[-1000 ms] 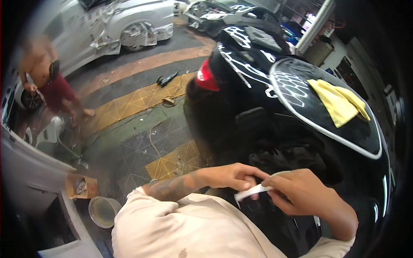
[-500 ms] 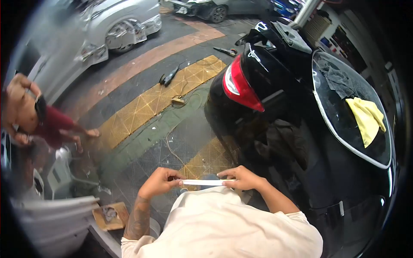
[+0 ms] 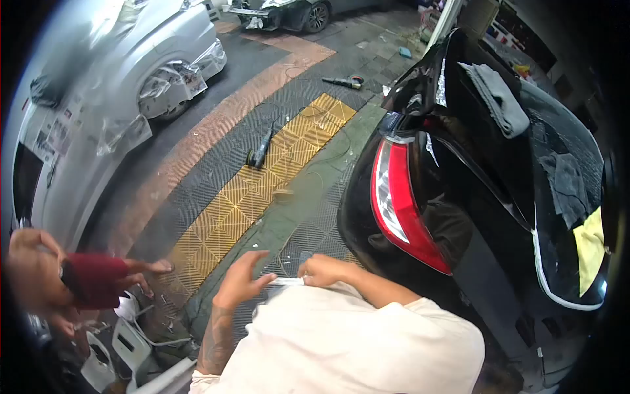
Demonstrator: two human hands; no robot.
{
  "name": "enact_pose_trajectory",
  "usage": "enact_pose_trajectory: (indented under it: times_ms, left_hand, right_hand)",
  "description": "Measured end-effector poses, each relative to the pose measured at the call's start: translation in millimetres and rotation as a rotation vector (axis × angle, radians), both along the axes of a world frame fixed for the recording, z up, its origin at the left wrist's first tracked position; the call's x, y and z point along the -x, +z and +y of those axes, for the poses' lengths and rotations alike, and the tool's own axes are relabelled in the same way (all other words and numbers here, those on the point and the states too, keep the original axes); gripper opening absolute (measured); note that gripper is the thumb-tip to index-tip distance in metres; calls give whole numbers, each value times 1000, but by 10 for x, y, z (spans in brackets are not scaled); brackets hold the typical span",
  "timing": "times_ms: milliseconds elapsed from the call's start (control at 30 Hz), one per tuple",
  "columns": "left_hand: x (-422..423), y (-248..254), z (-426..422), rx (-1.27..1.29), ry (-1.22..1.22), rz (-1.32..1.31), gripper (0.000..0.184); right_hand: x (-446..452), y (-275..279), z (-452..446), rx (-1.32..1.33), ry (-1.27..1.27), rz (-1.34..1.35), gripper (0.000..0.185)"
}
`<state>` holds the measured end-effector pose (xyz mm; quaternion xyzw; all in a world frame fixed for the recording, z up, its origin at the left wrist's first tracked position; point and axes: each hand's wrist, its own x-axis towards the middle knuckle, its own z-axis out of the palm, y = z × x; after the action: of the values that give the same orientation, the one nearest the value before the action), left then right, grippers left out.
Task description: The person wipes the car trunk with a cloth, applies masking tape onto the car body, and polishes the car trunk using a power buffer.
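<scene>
A narrow white strip (image 3: pixel 287 282) lies across the front of the cream shirt, between my two hands. My left hand (image 3: pixel 241 281) is at its left end, with forefinger and thumb spread apart and the thumb tip touching or very near the strip. The fingers of my right hand (image 3: pixel 321 270) are curled together on the strip's right end. To the right stands a black car (image 3: pixel 367 220) with a red and clear tail light (image 3: pixel 401 203). A grey cloth (image 3: pixel 497 98), a dark cloth (image 3: pixel 566 187) and a yellow cloth (image 3: pixel 590 253) lie on the car.
Another person (image 3: pixel 98 279) in red shorts is at the left, beside white plastic chairs (image 3: pixel 131 345). A silver vehicle (image 3: pixel 118 98) with masked parts stands behind. Power tools (image 3: pixel 261 150) with cords lie on the floor mats (image 3: pixel 236 205). A damaged car (image 3: pixel 289 14) is farther back.
The view has shifted toward the tail light. My hands have come closer together on the strip, and my left forefinger has lifted away from my thumb.
</scene>
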<state>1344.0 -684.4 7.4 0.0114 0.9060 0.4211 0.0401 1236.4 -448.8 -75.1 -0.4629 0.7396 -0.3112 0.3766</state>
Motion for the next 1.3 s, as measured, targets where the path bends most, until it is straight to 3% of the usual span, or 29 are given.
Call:
enact_pose_trajectory:
  times_ms: [100, 167, 233, 267, 367, 433, 467, 500, 567, 633, 700, 767, 833, 867, 900, 967, 1200, 1300]
  left_hand:
    - [579, -85, -215, -82, -121, 28, 64]
    - [917, -210, -417, -76, -97, 62, 58]
    - [1270, -426, -696, -304, 42, -214, 45]
    - [1443, -505, -826, -371, 74, -164, 33]
    - [2072, -739, -1379, -549, 102, -298, 35]
    - [2672, -633, -1661, -564, -28, -280, 41]
    - [2965, -527, -1809, -581, -123, -267, 47]
    - [3256, -442, -1950, -559, -179, -283, 47]
    - [3800, -279, -2205, -383, -396, -126, 60]
    - [4275, -203, -2453, -345, -508, -188, 67]
    - [4703, -188, -2647, -464, -522, -517, 69]
    - [5035, -232, -2758, -488, -586, -525, 66]
    - [5346, -269, -2800, -405, -760, -198, 59]
    - [5486, -173, -2775, -443, -820, -192, 49]
    - [5618, -128, -2762, -442, -840, -205, 49]
    - [5896, -101, -2719, -580, -821, -553, 42]
    - [7199, -237, -2460, -405, -748, -535, 18]
    - [7860, -118, -2160, -299, -748, -544, 18]
  right_hand:
    - [520, 344, -501, 29, -85, 11, 24]
    - [866, 450, -765, 43, -143, 7, 25]
    - [1235, 518, -996, 19, -217, -14, 26]
    - [1415, 517, -1093, 14, -251, -6, 26]
    - [1935, 414, -1458, 79, -330, 27, 31]
    - [2290, 265, -1727, 210, -484, 115, 31]
    - [2472, 337, -1873, 169, -585, -144, 28]
    - [2619, 279, -2038, 188, -643, -142, 28]
    - [2900, 137, -2367, 287, -938, -396, 26]
    - [3024, 306, -2678, 371, -1096, -373, 24]
    - [3179, 458, -2859, 410, -1110, -387, 25]
    - [3333, 574, -2936, 434, -1152, -481, 24]
    - [3526, 675, -2964, 371, -1066, -516, 24]
    - [3659, 683, -2969, 378, -1093, -517, 24]
    - [3796, 688, -2960, 361, -1034, -488, 25]
    - [4101, 723, -2918, 344, -983, -456, 27]
    - [5462, 409, -2666, 374, -823, -350, 27]
    - [6185, 255, -2355, 430, -786, -310, 27]
